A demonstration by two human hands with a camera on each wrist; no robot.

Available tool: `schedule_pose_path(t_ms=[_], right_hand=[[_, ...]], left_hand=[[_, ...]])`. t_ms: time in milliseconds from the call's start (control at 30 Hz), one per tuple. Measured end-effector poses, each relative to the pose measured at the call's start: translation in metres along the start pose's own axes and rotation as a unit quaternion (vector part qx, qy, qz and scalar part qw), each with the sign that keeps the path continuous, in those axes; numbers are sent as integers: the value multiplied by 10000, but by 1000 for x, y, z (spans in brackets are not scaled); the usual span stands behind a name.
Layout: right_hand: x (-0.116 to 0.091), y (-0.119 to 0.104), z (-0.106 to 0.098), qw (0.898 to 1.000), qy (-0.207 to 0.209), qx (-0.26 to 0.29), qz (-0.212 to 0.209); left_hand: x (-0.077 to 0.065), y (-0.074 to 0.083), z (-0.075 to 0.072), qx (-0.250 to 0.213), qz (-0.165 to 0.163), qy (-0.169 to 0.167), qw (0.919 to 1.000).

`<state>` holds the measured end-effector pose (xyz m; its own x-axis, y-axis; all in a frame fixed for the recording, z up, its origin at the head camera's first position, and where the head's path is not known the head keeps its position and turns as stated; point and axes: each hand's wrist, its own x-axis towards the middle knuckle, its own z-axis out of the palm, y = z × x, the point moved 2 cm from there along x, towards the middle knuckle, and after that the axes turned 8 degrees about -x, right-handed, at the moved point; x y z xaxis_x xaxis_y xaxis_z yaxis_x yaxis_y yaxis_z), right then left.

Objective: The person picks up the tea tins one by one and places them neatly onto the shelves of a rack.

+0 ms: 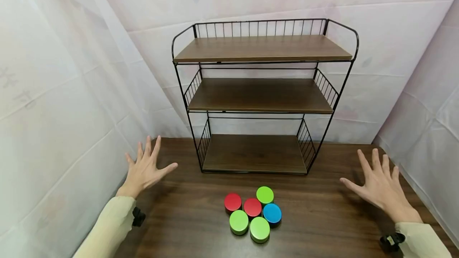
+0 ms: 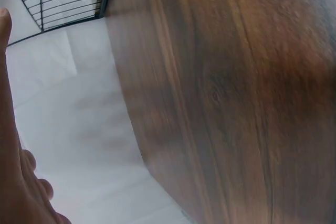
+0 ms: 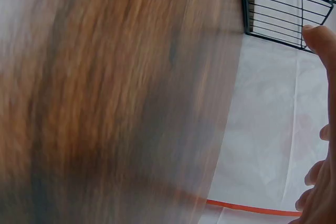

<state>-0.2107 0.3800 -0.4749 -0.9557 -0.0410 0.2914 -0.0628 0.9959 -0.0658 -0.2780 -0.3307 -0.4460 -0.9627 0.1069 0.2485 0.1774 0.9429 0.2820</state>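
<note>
My left hand [image 1: 143, 172] is held over the left side of the table, fingers straight and spread, holding nothing. Over the right side, my right hand [image 1: 380, 186] is likewise spread and bare. Between them, near the front, several round discs or lids lie close together: a red disc [image 1: 232, 202] and another red disc [image 1: 252, 207], a blue disc [image 1: 272, 213], and green discs, one [image 1: 265, 195] at the back, one [image 1: 238, 221] at front left, one [image 1: 259, 229] at front right. Neither hand touches them.
Behind the discs stands a three-tier rack with black wire sides; it has a top shelf [image 1: 261, 49], middle shelf [image 1: 259, 95] and bottom shelf [image 1: 254, 153] of brown wood. White cloth [image 1: 71, 102] hangs at the back and both sides of the brown table [image 1: 186, 218].
</note>
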Motion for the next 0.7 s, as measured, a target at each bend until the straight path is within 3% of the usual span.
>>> schedule_pose_path(t_ms=[367, 700], right_hand=[[-5, -8, -2, 9996, 86, 276, -47], [-10, -17, -2, 9991, 56, 410, 12]], left_hand=[[4, 9, 9, -717, -34, -61, 9974], [11, 26, 23, -1363, 245, 17, 9904]])
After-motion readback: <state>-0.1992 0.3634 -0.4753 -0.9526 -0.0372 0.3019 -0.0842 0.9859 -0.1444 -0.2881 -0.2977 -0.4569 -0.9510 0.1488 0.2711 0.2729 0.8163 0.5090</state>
